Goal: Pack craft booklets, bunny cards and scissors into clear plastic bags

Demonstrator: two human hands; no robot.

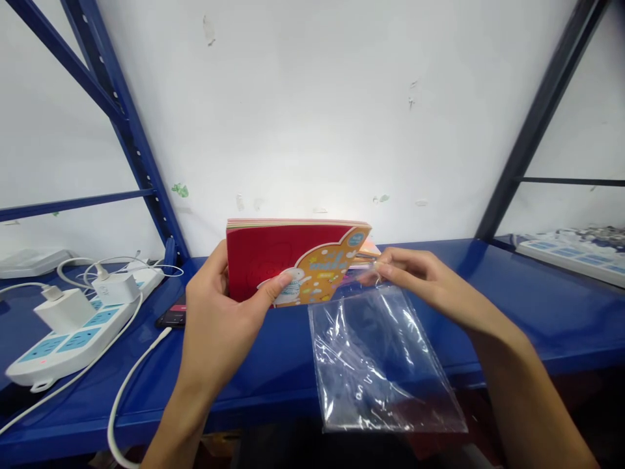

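Observation:
My left hand (222,319) grips a red booklet (263,251) by its left end, thumb across the front. An orange printed panel with a cartoon figure covers the booklet's lower right part, and several page edges show along its top. My right hand (407,270) pinches the upper edge of a clear plastic bag (381,365), which hangs down over the shelf's front edge. The bag's mouth lies close to the booklet's lower right corner; I cannot tell whether they touch. Behind the booklet, some orange and pale items (370,251) are partly hidden.
A blue metal shelf (537,306) runs across, with blue uprights and a white wall behind. To the left lie a white power strip (88,332) with chargers and cables, and a dark phone (172,317). Another power strip (576,257) rests at the far right.

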